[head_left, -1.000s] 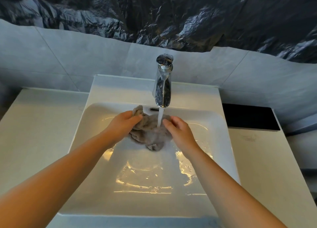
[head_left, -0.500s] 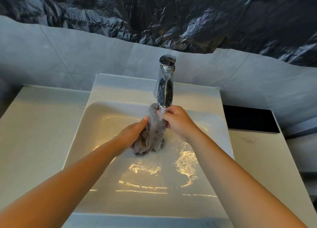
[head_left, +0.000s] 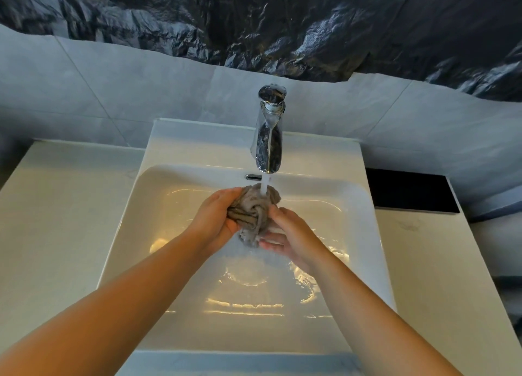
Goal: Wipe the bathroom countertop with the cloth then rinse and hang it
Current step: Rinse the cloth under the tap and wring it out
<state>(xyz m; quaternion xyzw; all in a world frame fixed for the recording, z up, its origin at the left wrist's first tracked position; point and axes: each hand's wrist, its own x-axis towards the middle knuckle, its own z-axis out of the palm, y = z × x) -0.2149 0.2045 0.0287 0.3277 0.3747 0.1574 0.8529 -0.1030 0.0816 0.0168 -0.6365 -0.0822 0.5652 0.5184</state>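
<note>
1. The cloth (head_left: 254,214), grey and bunched into a twisted wad, is held in the centre of the frame, above the basin of the sink (head_left: 127,234) and directly below the faucet (head_left: 269,138).
2. A stream of water (head_left: 264,187) is seen falling from the faucet spout onto the upper part of the cloth.
3. The left hand (head_left: 214,220) is placed on the left side of the wad. Its fingers (head_left: 226,197) are curled round the cloth, and their tips are hidden behind it.
4. The right hand (head_left: 291,234) is set against the right and lower side of the wad. The thumb is pressed to the cloth from the right, and the fingers (head_left: 272,244) are laid close together beneath it, so the cloth is pinched between them.
5. The white, rectangular sink is set into a pale table (head_left: 65,220). Rippling water with bright reflections is seen on the basin floor in the lower centre of the frame.
6. A small overflow slot (head_left: 254,176) is seen on the back wall of the basin, just left of the stream.
7. A flat black rectangle (head_left: 409,190) lies at the right of the frame, just beside the sink rim; what it is cannot be told.
8. Grey wall tiles (head_left: 113,87) are seen behind the sink, and a dark crinkled sheet (head_left: 254,16) is spread across the top of the frame.
</note>
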